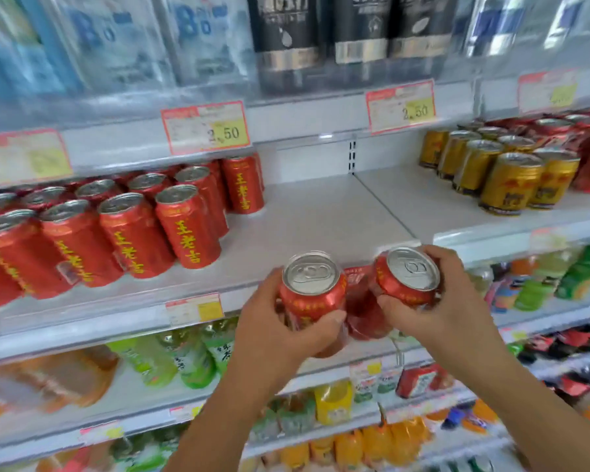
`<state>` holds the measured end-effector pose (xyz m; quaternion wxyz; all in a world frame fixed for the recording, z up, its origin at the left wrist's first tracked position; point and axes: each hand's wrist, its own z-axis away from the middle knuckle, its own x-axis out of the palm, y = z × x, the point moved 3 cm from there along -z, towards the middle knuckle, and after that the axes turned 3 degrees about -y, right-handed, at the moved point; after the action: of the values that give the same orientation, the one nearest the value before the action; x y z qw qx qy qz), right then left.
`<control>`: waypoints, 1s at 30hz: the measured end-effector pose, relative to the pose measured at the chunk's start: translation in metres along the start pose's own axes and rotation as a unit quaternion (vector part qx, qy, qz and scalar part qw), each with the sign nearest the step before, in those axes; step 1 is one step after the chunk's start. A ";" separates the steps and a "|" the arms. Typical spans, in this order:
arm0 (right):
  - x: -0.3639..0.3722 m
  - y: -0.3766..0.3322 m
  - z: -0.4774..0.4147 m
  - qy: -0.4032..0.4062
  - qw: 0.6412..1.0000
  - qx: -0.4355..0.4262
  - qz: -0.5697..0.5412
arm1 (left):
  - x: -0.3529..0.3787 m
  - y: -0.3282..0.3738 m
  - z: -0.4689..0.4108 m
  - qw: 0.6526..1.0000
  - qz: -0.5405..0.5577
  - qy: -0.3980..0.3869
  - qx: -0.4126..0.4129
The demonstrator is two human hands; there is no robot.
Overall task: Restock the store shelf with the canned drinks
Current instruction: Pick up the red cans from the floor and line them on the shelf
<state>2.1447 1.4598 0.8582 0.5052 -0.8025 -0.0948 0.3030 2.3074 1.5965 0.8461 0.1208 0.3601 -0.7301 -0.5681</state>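
Room on the white shelf (321,216) looks decent: a bare stretch of board runs between the red cans (184,226) on the left and the gold cans (501,175) on the right, all the way to the back wall. A seam (382,206) between two boards cuts diagonally through that stretch. The nearest red cans stand close to the front lip (150,311), and the gold cans are bunched near their own front edge.

Both hands are just in front of the lip, facing the bare stretch. The left hand (269,321) has its fingers and thumb wrapped round the left can (312,291), which is upright with its top showing. The right hand (447,308) is curled round the right can (406,277), which is tipped toward the other one. The two cans are near each other but not touching. There's a darker red shape low between them, too blurry to call.

Writing-wise, the shelved red cans carry yellow "王老吉" down the side. The price tag (206,127) overhead reads 2.50, and so does the second tag (401,105). The other tags are smeared. Dark-labelled bottles (351,32) sit on the level above and green bottles (184,359) on the one below.
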 end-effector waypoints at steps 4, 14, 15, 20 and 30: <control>0.023 -0.037 -0.036 -0.004 0.999 -0.052 -0.009 | -0.051 0.012 -0.010 0.996 -0.005 0.084 0.022; 0.105 -0.067 -0.122 -0.055 0.995 -0.087 -0.002 | -0.120 -0.015 -0.023 0.985 0.009 0.168 0.030; 0.112 -0.068 -0.127 -0.062 0.994 -0.085 0.007 | -0.121 -0.017 -0.025 0.985 0.014 0.170 0.034; 0.129 -0.059 -0.136 -0.067 0.995 -0.069 0.016 | -0.123 -0.030 -0.030 0.980 0.044 0.189 0.039; 0.132 -0.037 -0.137 -0.148 0.988 -0.013 -0.032 | -0.123 -0.032 -0.035 0.985 0.014 0.168 0.038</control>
<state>2.3355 1.4348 0.8808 0.4846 -0.7518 -0.1981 0.4009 2.4278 1.6493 0.8564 0.2358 0.4446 -0.7256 -0.4693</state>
